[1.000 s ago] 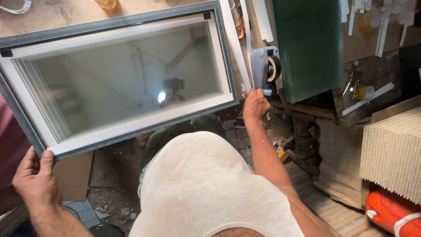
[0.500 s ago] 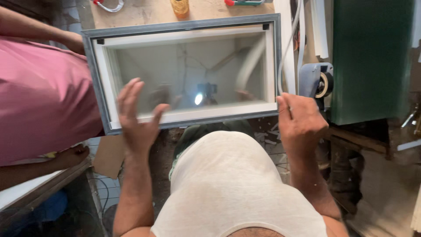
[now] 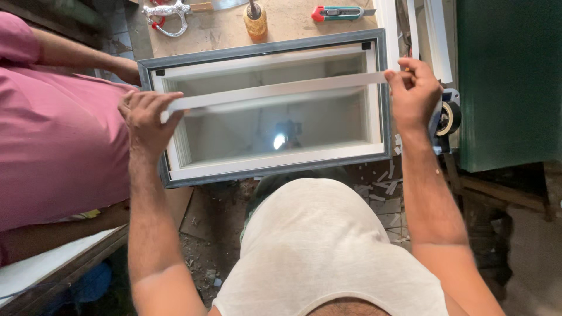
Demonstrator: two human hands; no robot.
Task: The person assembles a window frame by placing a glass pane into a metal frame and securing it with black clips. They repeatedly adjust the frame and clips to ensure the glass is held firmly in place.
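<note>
A grey-framed window sash (image 3: 266, 169) with a white inner frame and a glass pane lies flat on the workbench in front of me. A long white strip (image 3: 275, 90) is held level across the glass. My left hand (image 3: 145, 117) grips the strip's left end. At the strip's right end, my right hand (image 3: 414, 93) pinches it beside the frame's right edge. The pane reflects a bright light and a dark shape.
A person in a pink shirt (image 3: 52, 146) stands at the left, one hand at the frame's far left corner. On the bench behind lie a red-and-teal utility knife (image 3: 339, 13), an amber bottle (image 3: 256, 20) and a metal tool (image 3: 167, 11). A green panel (image 3: 509, 82) and a tape roll (image 3: 449, 117) sit right.
Both hands have left the frame's near edge and picked up the white strip, which is now held across the glass. The view has shifted a little.
</note>
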